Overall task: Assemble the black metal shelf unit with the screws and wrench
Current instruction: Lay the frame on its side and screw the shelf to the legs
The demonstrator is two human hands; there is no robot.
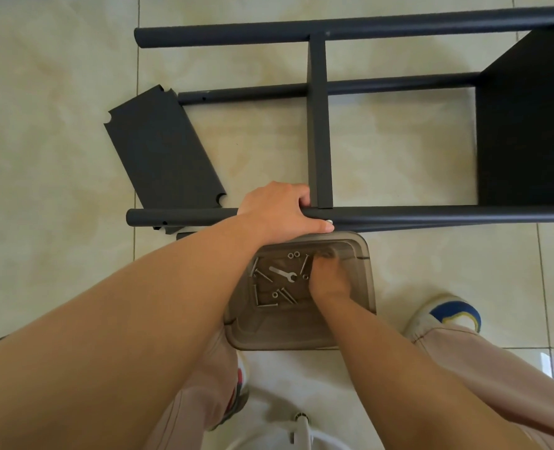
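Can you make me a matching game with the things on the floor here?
Things:
1. wrench
2. loose shelf panel
3. left hand
4. right hand

Places:
A. lying flat on the tiles, beside the frame
B. gripping the near black tube
C. reaching into the plastic box
D. lying in the box among the screws

Pairs: 1-D, 2-A, 3-B, 4-C

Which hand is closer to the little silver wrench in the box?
Right. The right hand is down inside the box, just beside the wrench. The left hand is up outside the box, gripping the black shelf pole.
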